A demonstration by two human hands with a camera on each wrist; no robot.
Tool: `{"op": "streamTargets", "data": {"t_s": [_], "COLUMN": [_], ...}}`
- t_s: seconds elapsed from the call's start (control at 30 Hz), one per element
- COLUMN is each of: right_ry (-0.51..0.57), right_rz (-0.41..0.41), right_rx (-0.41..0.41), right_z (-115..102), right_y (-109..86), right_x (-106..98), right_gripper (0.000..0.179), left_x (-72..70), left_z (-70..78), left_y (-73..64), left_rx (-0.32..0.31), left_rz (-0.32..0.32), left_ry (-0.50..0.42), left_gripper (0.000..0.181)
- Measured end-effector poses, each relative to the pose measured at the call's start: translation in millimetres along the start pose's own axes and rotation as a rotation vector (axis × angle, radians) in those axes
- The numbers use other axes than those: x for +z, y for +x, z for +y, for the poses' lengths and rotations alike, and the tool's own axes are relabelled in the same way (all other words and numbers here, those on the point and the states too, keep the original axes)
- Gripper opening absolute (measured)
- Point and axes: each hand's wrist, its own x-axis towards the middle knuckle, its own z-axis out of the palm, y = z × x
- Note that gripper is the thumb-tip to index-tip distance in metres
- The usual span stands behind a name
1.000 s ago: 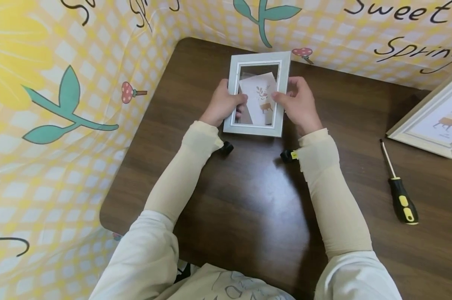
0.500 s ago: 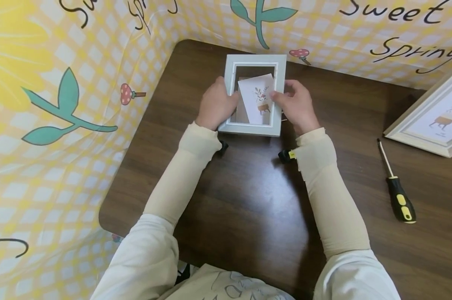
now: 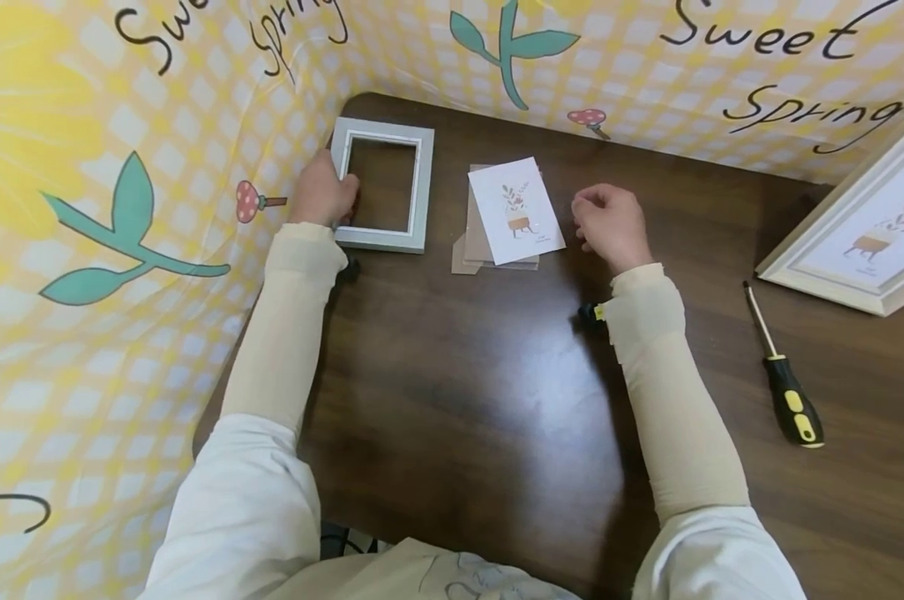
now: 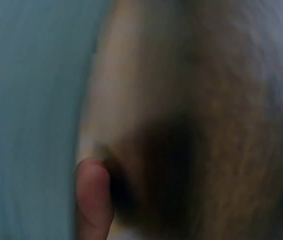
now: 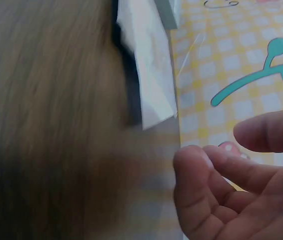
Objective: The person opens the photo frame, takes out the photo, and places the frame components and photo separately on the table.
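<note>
My left hand (image 3: 321,192) grips the left side of a pale grey-green picture frame (image 3: 425,187), thumb over the border, at the table's far left. The dark table shows through its opening. In the left wrist view the frame's border (image 4: 31,120) is a blurred band beside my fingertip (image 4: 93,185). A white card (image 3: 506,242) printed with a potted plant lies askew on a brown backing board (image 3: 464,257) and a clear sheet. Right of the card is my right hand (image 3: 611,223), its fingers loosely curled with nothing between them. The right wrist view shows this hand apart from the card (image 5: 156,85).
A screwdriver (image 3: 792,400) with a black and yellow handle lies on the table (image 3: 437,400) to the right. Behind it leans a larger white frame (image 3: 834,287) with a similar plant picture. Patterned yellow checked cloth (image 3: 646,92) borders the table's back and left.
My left hand has carried the frame leftward, off the card and backing board, which now lie uncovered. My right hand has let go of the frame and stays at the right.
</note>
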Motion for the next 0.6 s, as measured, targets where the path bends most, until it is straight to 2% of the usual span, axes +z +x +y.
{"op": "streamTargets", "data": {"t_s": [0.1,0.2,0.3,0.43,0.6], "right_ry": [-0.059,-0.128,-0.185,-0.238,-0.247], "right_rz": [-0.013,-0.037,-0.075,-0.124,-0.172], "right_rx": [0.003,-0.022,-0.051,-0.076,-0.074], "right_z": [4.4,7.8,9.5,8.1,5.6], "right_y": [0.8,0.9,-0.2,-4.1,-7.7], "right_x": [-4.5,-3.1,2.7,11.8,19.3], "right_gripper": [0.040,0.041,0.042,0.039,0.033], "left_x": [2.5,7.6,10.6,9.1,2.7], "left_z": [2.7,6.4,6.6,0.6,-11.1], "left_y": [5.2,8.4,9.3,7.9,10.0], "left_rx": [0.030,0.032,0.028,0.009,-0.002], "left_rz": [0.060,0.134,0.153,0.089,0.029], "left_ry": [0.116,0.206,0.268,0.200,0.062], "left_gripper": [0.060,0.053,0.049,0.053,0.076]}}
